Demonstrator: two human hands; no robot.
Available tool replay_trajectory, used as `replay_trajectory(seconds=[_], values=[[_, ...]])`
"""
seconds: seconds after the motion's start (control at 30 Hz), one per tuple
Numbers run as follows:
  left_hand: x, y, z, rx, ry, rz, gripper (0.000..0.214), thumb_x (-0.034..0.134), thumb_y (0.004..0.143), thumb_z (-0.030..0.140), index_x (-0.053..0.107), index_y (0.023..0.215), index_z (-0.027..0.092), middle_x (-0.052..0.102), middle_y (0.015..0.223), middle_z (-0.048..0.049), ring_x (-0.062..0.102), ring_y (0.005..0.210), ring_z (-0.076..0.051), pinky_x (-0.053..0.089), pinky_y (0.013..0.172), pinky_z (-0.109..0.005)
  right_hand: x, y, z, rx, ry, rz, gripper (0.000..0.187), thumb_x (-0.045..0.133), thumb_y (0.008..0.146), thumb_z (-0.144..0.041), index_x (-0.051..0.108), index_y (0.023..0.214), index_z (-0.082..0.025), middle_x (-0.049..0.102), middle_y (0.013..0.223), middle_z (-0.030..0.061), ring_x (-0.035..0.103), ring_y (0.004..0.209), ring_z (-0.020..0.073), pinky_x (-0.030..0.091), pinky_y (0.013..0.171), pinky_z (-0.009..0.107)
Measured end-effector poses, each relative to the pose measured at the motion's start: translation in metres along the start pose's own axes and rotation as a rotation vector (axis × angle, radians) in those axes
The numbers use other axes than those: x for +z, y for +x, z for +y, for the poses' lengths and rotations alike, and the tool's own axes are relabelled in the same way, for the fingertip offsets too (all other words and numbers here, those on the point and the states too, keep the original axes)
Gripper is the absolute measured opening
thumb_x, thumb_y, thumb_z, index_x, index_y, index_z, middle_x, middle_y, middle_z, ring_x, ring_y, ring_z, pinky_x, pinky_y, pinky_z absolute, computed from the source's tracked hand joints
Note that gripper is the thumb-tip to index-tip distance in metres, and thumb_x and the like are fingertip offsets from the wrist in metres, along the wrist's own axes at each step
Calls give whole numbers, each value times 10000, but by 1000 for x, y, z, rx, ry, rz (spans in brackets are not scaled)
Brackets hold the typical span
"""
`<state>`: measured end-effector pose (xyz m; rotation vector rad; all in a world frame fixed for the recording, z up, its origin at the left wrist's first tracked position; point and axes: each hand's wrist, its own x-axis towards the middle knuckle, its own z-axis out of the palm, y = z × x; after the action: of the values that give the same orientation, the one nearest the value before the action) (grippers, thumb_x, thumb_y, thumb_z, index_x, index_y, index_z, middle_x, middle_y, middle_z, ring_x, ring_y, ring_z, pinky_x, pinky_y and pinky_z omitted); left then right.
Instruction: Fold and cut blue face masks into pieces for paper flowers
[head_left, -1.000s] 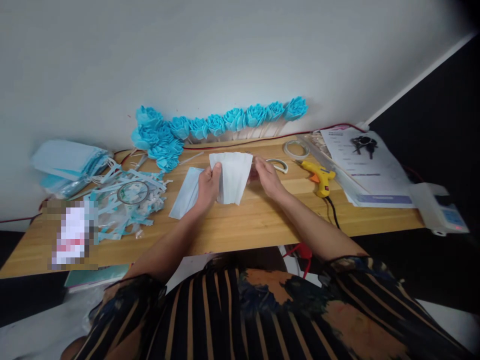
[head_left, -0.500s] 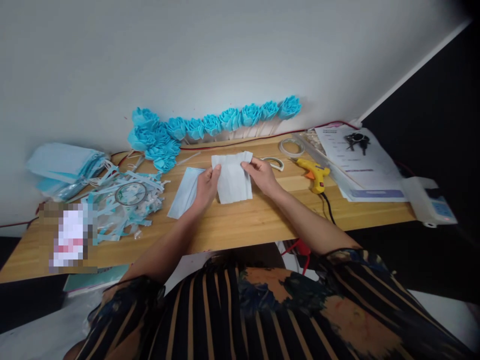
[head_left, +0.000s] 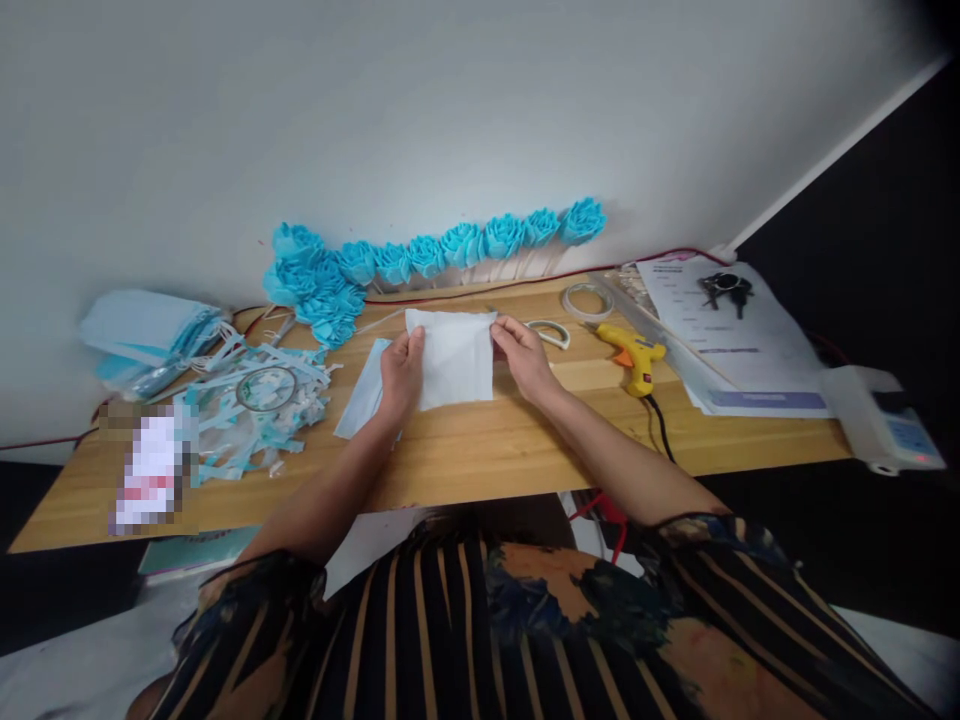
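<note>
A white, nearly square sheet of thin fabric (head_left: 457, 362), like the opened-out layer of a face mask, is stretched between my two hands just above the table. My left hand (head_left: 403, 378) pinches its left edge near the upper corner. At the upper right corner, my right hand (head_left: 523, 358) grips it between thumb and fingers. Partly under my left hand lies a light blue mask piece (head_left: 364, 388). Behind the sheet, the white handle of a pair of scissors (head_left: 551, 333) shows; the rest is hidden.
Blue fabric flowers (head_left: 442, 247) line the wall. At left are a stack of blue masks (head_left: 150, 330), cut strips (head_left: 240, 440) and a tape roll (head_left: 267, 387). To the right lie a yellow glue gun (head_left: 634, 352), another tape roll (head_left: 587, 300), papers (head_left: 750, 350) and keys (head_left: 726, 290).
The sheet between my hands has been spread wider, its creases pulled flatter. My left hand has shifted slightly left. The view has tilted a little.
</note>
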<state>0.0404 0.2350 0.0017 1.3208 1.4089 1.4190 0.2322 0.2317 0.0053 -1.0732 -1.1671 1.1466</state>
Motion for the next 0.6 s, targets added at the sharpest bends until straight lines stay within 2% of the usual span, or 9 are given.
replay_trajectory(seconds=[0.13, 0.23, 0.37, 0.47, 0.53, 0.6], values=[[8, -7, 8, 12, 37, -42, 451, 583, 996, 440, 416, 647, 209, 359, 620, 41, 339, 613, -121, 286, 589, -270, -2, 0, 2, -145, -199, 112, 315, 561, 940, -527, 520, 798, -249, 459, 708, -34, 462, 700, 163, 426, 686, 291], [14, -6, 17, 12, 1, -69, 430, 595, 981, 508, 499, 696, 201, 442, 650, 29, 401, 639, -130, 327, 605, -263, -3, -1, -1, -222, -300, 187, 275, 510, 983, -478, 521, 835, -247, 508, 751, -18, 503, 784, 181, 426, 779, 301], [20, 4, 21, -17, -125, -42, 454, 632, 926, 627, 577, 784, 199, 547, 709, -2, 527, 729, -172, 402, 652, -272, -1, -2, -7, -247, -267, 231, 285, 493, 985, -500, 523, 855, -248, 544, 788, -8, 526, 815, 185, 436, 782, 296], [23, 7, 15, -72, -193, -37, 461, 665, 890, 648, 585, 801, 203, 577, 704, -11, 573, 757, -191, 434, 659, -280, -3, 1, -5, -186, -178, 182, 372, 549, 948, -602, 520, 821, -254, 499, 727, -23, 497, 716, 170, 431, 685, 292], [23, 5, 10, -102, -220, -30, 451, 669, 885, 643, 588, 803, 207, 598, 704, -15, 585, 753, -192, 443, 647, -279, -6, 3, -2, -64, -91, 81, 467, 576, 901, -716, 519, 802, -263, 466, 666, -36, 460, 615, 160, 410, 592, 293], [22, 2, 5, -116, -228, -20, 445, 670, 885, 638, 588, 797, 209, 609, 698, -14, 587, 742, -188, 438, 624, -272, -8, 4, 1, 46, -6, -26, 555, 552, 862, -820, 539, 816, -266, 504, 657, -29, 483, 587, 165, 424, 562, 298]])
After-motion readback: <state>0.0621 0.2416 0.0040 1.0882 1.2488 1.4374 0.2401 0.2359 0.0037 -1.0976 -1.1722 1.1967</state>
